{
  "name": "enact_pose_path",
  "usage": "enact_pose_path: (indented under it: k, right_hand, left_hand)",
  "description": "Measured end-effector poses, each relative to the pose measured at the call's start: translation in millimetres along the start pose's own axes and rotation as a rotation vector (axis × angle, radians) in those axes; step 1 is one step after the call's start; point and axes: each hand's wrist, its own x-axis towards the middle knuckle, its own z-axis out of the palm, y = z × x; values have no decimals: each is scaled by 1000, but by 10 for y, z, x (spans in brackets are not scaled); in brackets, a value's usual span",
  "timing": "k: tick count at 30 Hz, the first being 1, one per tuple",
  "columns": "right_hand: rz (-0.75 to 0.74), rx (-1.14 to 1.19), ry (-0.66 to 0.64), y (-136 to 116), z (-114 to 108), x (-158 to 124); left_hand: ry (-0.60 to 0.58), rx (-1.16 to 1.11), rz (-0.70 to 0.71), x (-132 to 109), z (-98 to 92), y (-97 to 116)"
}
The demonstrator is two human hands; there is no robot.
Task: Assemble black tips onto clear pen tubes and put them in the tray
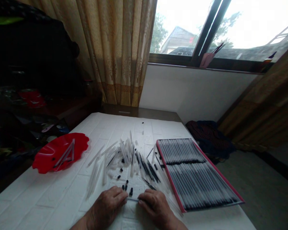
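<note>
Near the front of the white table (62, 198), my left hand (110, 204) and my right hand (155, 206) pinch the two ends of a thin tube (132, 199), held level between them. Just beyond my fingers stand small black caps (131, 191). Farther back lie a loose pile of clear tubes (126, 150) and several dark thin sticks (150, 169). To the right is a pink-edged box (171, 182) filled with two rows of capped clear tubes with dark contents.
A red scalloped plate (45, 156) with a few tubes is at the table's left. Behind the table are a patterned curtain (120, 48) and a window. Dark cloth (208, 137) lies beyond the right edge.
</note>
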Motion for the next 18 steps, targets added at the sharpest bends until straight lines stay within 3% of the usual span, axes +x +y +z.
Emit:
enact_pose_path:
  k: [6, 12, 18]
  right_hand:
    - [36, -14, -31, 21, 32, 19]
    - [105, 42, -43, 2, -11, 72]
    - [130, 160, -26, -8, -91, 99]
  left_hand:
    - [-6, 1, 27, 43, -22, 14]
    - [-19, -26, -45, 98, -94, 54]
    - [57, -6, -44, 87, -65, 33]
